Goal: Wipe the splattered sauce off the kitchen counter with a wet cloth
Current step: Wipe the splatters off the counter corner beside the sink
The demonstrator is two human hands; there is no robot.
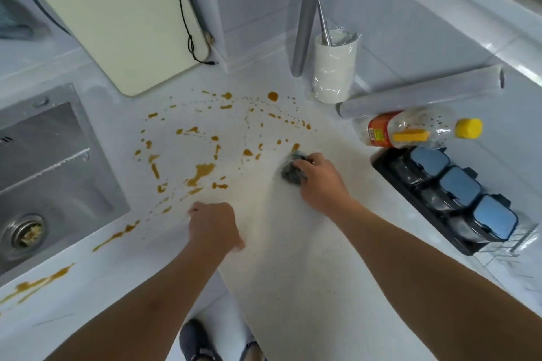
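right hand (318, 182): grips the cloth (293, 168) on the bench (293, 258)
left hand (215, 227): curled, holding nothing, resting on bench
sauce (202, 173): lies left of cloth, nearer left hand

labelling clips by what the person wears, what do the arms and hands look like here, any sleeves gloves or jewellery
Both forearms are bare all the way to the bottom edge of the frame, with no sleeve cuff showing. The left hand and the right hand wear no gloves. No watch, bracelet or wristband shows on either wrist, and no ring can be made out on the visible fingers. No markings or tattoos are apparent.
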